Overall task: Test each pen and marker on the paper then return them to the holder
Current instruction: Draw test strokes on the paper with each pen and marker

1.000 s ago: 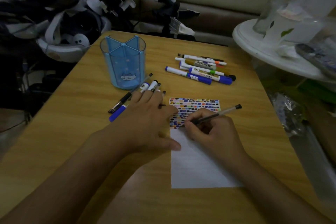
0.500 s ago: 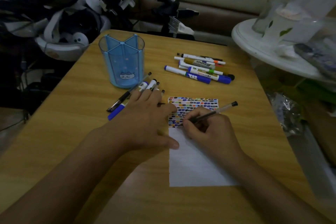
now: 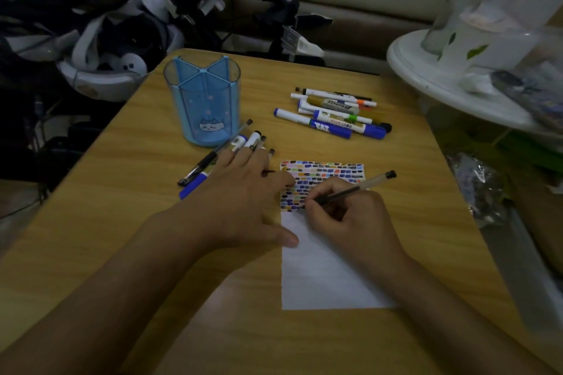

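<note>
A dim room, and a wooden table with rounded corners fills most of the view. Nearest, two bare forearms reach in from the bottom edge onto a white sheet of paper, blank in its near half and covered at its far end with rows of small coloured dabs. The right hand lies on the paper with its fingers curled round a thin clear pen with a dark cap end; the tip points left and touches the sheet at the near edge of the dabs, the cap end slanting up and away to the right. The left hand lies flat just left of the sheet, fingers straight and spread, thumb tip on the paper's left edge, forefinger reaching onto the coloured rows — it grips nothing. Under and just beyond its fingers lies a small cluster of pens, a black one and a blue-capped marker sticking out to the left. Beyond them stands the blue translucent holder, upright, divided into compartments, with a little cat face on its front. To the right of it, well apart from both hands, lies a heap of markers near the far edge. A white round stand sits off the table's right side — dark gear is piled behind on the left
</note>
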`<state>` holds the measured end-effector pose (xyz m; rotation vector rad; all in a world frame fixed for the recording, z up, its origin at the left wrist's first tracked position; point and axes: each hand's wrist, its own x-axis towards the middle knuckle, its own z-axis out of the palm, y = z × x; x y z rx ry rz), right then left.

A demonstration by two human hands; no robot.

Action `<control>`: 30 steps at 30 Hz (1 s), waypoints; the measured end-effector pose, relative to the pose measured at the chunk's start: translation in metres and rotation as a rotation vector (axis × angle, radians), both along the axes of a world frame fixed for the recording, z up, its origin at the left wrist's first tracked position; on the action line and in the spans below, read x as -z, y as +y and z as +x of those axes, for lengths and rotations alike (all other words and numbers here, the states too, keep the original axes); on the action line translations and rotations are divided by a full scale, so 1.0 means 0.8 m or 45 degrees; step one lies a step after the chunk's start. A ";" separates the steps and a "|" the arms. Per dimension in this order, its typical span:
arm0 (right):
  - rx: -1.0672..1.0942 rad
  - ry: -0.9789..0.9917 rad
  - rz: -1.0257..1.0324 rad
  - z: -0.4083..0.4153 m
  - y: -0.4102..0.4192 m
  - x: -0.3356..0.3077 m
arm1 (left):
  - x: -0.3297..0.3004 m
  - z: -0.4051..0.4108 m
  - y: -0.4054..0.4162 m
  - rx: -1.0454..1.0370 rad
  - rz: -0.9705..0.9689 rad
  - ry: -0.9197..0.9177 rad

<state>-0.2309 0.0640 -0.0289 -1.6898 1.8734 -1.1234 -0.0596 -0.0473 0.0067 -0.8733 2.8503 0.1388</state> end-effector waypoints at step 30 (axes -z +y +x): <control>-0.001 0.006 0.008 -0.001 0.000 0.001 | -0.003 0.001 0.003 -0.010 0.008 -0.016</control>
